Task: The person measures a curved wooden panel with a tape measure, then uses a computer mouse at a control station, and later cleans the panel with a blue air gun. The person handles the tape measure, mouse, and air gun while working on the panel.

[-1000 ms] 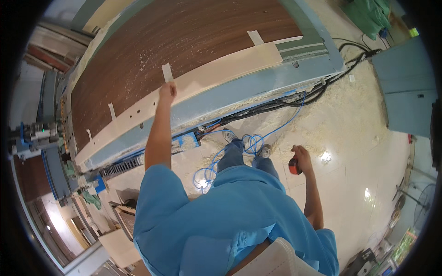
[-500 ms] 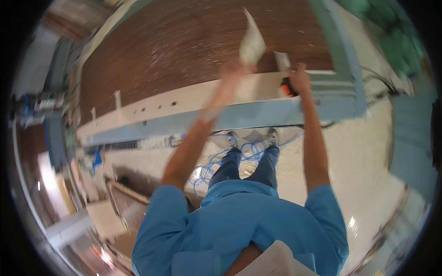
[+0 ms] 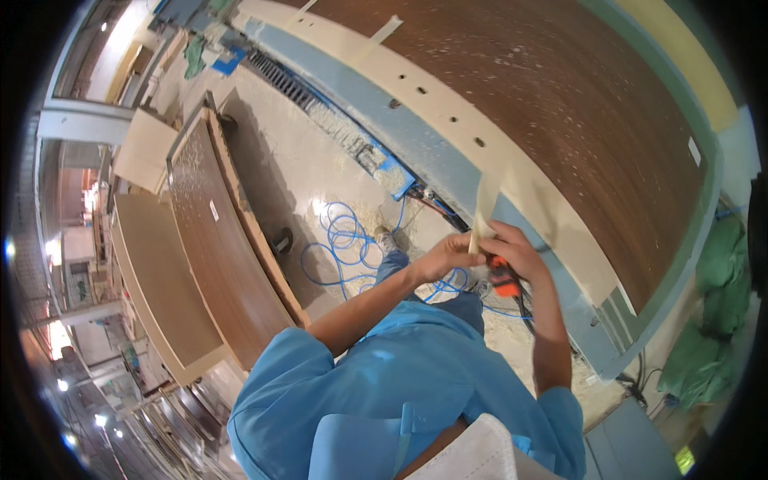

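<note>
A pale cream strip [image 3: 485,204], which looks like tape, stands up between my two hands in front of my waist. My left hand [image 3: 446,260] is closed, thumb and fingers pinching the strip's lower end. Against its fingertips, my right hand [image 3: 520,254] curls round a small orange-and-black tool [image 3: 503,282], whose kind I cannot make out. Its fingertips also meet the strip. Beyond my hands lies a large brown wood-grain panel [image 3: 552,88] with a cream border [image 3: 448,104], on a blue-grey machine bed [image 3: 352,80].
A loop of blue hose [image 3: 340,248] lies on the floor by my feet. Brown boards [image 3: 220,216] stand stacked on the left. Green bags [image 3: 720,280] and dark cables [image 3: 636,384] are at the right. Pale dust and chips speckle the panel.
Both hands have drawn back from over the panel toward my waist and come together at the strip. My view has turned, bringing the stacked boards into fuller sight.
</note>
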The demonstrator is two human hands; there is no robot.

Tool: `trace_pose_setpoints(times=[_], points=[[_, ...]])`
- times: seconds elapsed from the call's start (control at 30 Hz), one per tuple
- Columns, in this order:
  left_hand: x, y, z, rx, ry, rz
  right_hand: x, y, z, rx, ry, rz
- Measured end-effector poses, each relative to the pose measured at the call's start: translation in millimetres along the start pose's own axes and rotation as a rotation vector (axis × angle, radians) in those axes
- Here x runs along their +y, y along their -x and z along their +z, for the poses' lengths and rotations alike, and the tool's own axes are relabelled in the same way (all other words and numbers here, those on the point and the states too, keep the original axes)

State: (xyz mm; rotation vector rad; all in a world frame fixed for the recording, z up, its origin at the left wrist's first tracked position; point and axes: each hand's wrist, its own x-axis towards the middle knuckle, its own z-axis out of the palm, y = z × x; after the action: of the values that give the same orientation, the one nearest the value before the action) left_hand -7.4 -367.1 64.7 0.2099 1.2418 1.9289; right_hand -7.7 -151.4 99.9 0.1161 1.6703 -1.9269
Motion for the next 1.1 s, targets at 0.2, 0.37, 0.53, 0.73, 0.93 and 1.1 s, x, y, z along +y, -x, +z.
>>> trace_pose_setpoints(times=[0.2,0.37,0.53,0.73,0.93,1.1], points=[[72,91,-194,0.526,-0.174,0.038,-26,-182,136,-0.112,0.123,0.032],[102,230,-334,0.921,0.023,0.119,-59,-405,125,0.264,0.544,-0.149],[73,364,-405,1.405,-0.297,-0.354,-158,-580,21,0.631,0.927,-0.05],[65,411,-461,1.272,-0.837,-0.873,-155,-684,-53,0.874,0.924,0.009],[158,327,-569,1.37,-0.598,-0.378,-153,-707,-87,0.793,1.09,0.02],[271,200,-646,1.077,-0.096,-0.174,-149,-660,-71,0.984,1.033,0.106]])
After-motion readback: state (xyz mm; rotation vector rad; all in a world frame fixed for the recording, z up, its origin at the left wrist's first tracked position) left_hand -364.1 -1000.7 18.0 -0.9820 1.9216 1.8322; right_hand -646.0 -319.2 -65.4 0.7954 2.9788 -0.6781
